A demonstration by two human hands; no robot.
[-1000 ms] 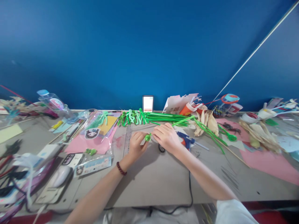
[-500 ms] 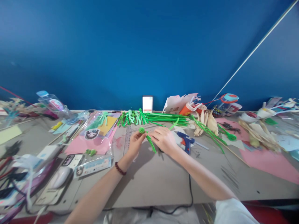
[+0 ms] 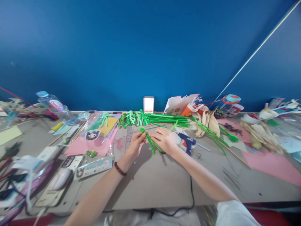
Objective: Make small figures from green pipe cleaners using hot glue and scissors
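Observation:
Near the middle of the table, my left hand point(image 3: 136, 145) pinches a green pipe-cleaner piece point(image 3: 150, 145) just below its round coiled top. Two green strands hang down from it between my hands, spread apart. Fingers of my right hand point(image 3: 164, 139) are closed on the same piece from the right side, and a lighter green strand sticks up above that hand. Beyond them lie a row of twisted green pipe-cleaner figures point(image 3: 133, 118) and a bundle of straight green stems point(image 3: 168, 118).
A blue glue gun point(image 3: 188, 142) lies right of my right hand. Dried husks point(image 3: 213, 124) and orange cups point(image 3: 188, 110) stand behind it. Left are a plastic bag on pink paper point(image 3: 94, 146), a bottle point(image 3: 53, 103) and a white mouse point(image 3: 61, 179).
The two hanging green strands have spread apart, one now pointing more straight down and the other toward my right hand. Both hands have shifted only slightly.

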